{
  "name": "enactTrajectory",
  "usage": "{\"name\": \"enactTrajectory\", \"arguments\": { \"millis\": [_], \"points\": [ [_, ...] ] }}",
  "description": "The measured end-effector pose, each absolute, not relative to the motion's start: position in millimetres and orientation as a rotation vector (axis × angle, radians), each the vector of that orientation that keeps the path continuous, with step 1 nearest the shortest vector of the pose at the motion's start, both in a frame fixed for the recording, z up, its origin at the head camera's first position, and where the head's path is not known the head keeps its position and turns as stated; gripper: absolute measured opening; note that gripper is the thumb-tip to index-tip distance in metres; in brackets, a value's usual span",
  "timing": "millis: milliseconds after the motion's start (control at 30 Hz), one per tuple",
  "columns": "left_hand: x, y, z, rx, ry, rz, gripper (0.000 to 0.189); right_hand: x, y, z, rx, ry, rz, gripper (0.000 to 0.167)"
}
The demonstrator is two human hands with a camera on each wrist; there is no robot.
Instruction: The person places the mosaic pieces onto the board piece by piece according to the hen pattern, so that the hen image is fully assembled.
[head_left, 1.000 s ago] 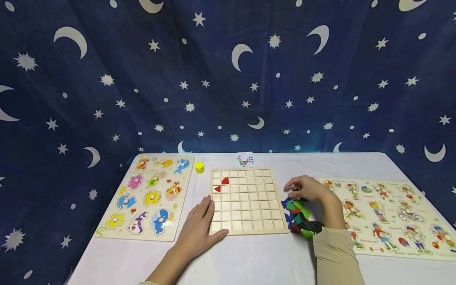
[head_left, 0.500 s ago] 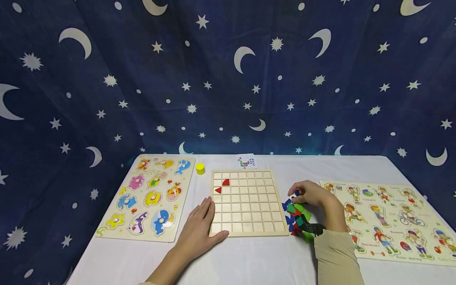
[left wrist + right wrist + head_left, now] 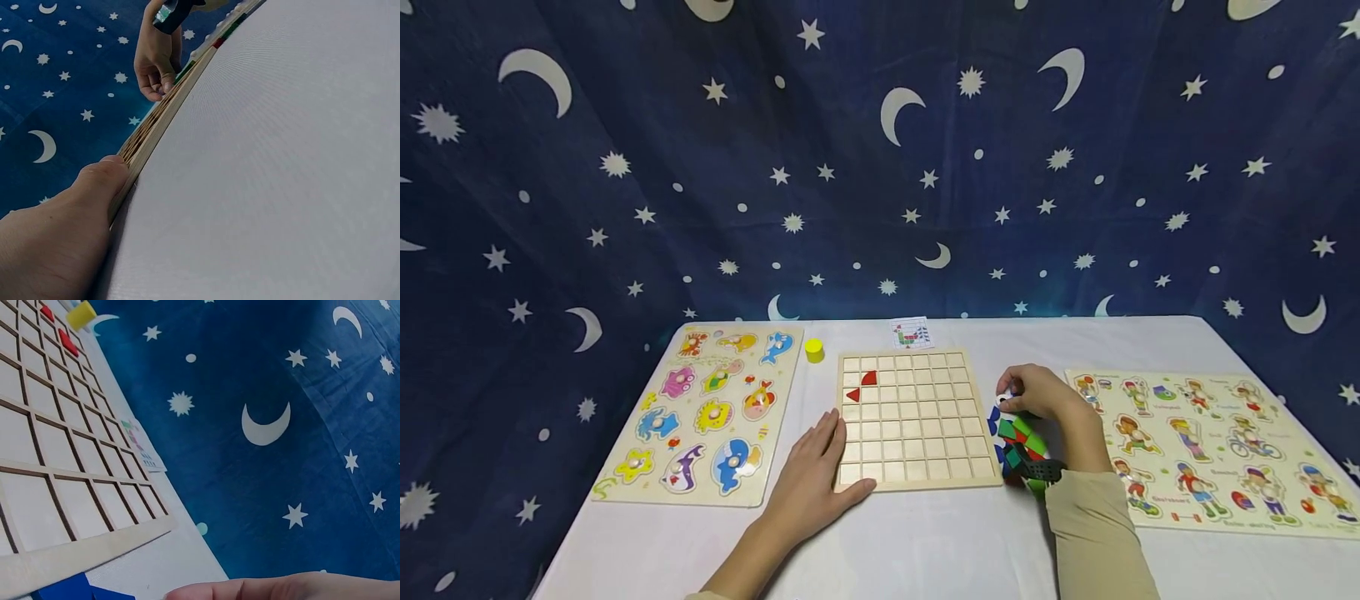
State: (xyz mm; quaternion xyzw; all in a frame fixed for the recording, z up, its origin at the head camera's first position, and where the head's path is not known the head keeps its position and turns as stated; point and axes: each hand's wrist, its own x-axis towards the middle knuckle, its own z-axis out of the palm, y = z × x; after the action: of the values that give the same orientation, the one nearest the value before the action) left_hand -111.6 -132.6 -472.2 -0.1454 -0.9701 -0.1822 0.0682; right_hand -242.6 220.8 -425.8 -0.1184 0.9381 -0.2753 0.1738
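My left hand (image 3: 814, 471) rests at the left edge of a wooden grid board (image 3: 917, 417), its thumb lying on the front rim; the left wrist view shows that thumb (image 3: 100, 181) on the rim. Two red pieces sit in the grid's upper left, a quarter-round (image 3: 868, 378) and a triangle (image 3: 853, 395). Beyond the board's right side, my right hand (image 3: 1037, 392) has its thumb and forefinger pinching a small white piece with a dark spot (image 3: 1004, 398), partly hidden. Below that hand lies a pile of green, red and blue pieces (image 3: 1018, 433). Blue pieces (image 3: 69, 589) show in the right wrist view.
A small picture card (image 3: 912, 332) lies behind the board. Near its back left corner stands a yellow cylinder (image 3: 814, 351). A sea-animal peg puzzle (image 3: 775, 383) is on the left, a sports-figure puzzle (image 3: 1217, 450) on the right. A starry curtain (image 3: 850, 208) hangs behind the table.
My right hand moves slightly over the pile, its fingertips coming to the white piece at the pile's far end. The left hand stays put on the board. The head view shifts a little.
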Motion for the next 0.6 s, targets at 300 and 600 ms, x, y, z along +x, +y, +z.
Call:
{"name": "enactTrajectory", "arguments": {
  "millis": [300, 600],
  "points": [
    [-115.0, -132.0, -471.4, -0.434, -2.914, -0.542, 0.096, -246.1, 219.5, -424.8, -0.293, 2.677, -0.799, 0.02],
    [-112.0, -131.9, -472.3, -0.424, -2.926, -0.558, 0.095, -242.7, 224.3, -429.6, -0.306, 2.65, -0.843, 0.021]
  ]
}}
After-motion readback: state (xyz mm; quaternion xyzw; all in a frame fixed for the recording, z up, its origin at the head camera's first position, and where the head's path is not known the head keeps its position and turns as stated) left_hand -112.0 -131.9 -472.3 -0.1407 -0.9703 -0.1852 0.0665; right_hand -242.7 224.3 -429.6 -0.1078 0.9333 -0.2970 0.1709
